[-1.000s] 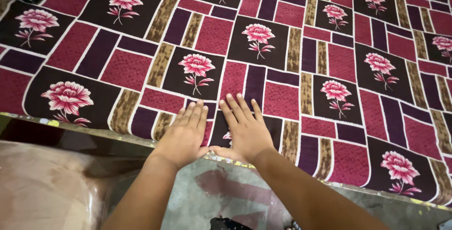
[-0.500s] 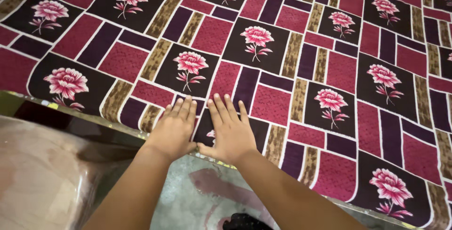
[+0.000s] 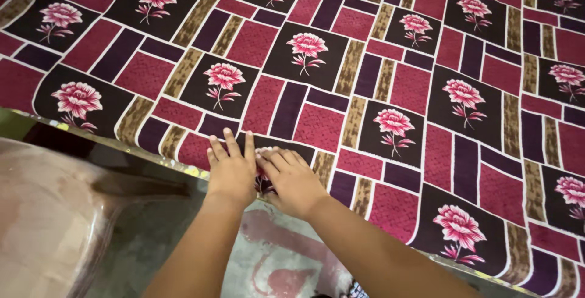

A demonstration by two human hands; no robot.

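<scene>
- The patterned fabric bedsheet (image 3: 365, 91), printed in maroon, dark purple and brown blocks with pink roses on black squares, lies spread flat and fills most of the view, running from the top edge down to a near hem that slants from the left side to the lower right.
- The left hand (image 3: 231, 173) rests palm down at that near hem, fingers straight and close together, pointing away from the person; its grip is open and flat and has hold of nothing.
- The right hand (image 3: 291, 179) lies just beside it, touching it along the inner edge, palm down on the same strip of cloth; its fingers angle towards the left hand and bend slightly, pressing on the sheet rather than closed around it.
- Both hands cover a black square with a pink rose, of which only a sliver shows between them.
- Below the hem lies a grey concrete floor (image 3: 286, 261) with faded red marks.
- To the lower left sits a smooth, glossy pinkish-brown curved surface (image 3: 49, 225), apart from both hands; what it is cannot be told.
</scene>
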